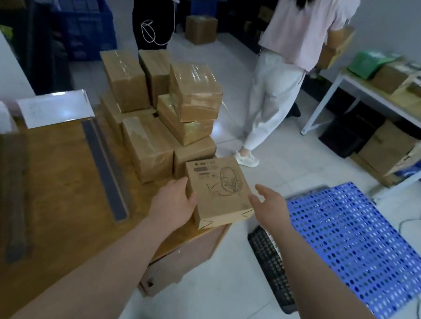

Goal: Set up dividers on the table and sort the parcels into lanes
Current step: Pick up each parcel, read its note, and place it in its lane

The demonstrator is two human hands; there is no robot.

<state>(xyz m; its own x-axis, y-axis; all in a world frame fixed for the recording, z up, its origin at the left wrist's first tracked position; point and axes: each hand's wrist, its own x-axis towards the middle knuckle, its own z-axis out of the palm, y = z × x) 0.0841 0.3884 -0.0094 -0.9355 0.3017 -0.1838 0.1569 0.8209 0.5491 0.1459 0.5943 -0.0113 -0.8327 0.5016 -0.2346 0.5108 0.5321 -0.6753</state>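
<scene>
A flat brown parcel with a headphone drawing (217, 191) lies at the right corner of the wooden table (65, 194), partly over the edge. My left hand (174, 198) grips its left side. My right hand (270, 207) is open, its fingers at the parcel's right edge. Behind it, several taped brown parcels (157, 107) are stacked on the table. A long grey divider strip (105, 169) lies flat across the table, and another grey divider (16, 195) leans by a box on the left.
A person in pink (282, 69) stands on the floor past the table, and another in black (154, 4) further back. A blue perforated mat (359, 243) and a black crate (272, 269) lie on the floor to the right. A white shelf table (399, 101) holds more boxes.
</scene>
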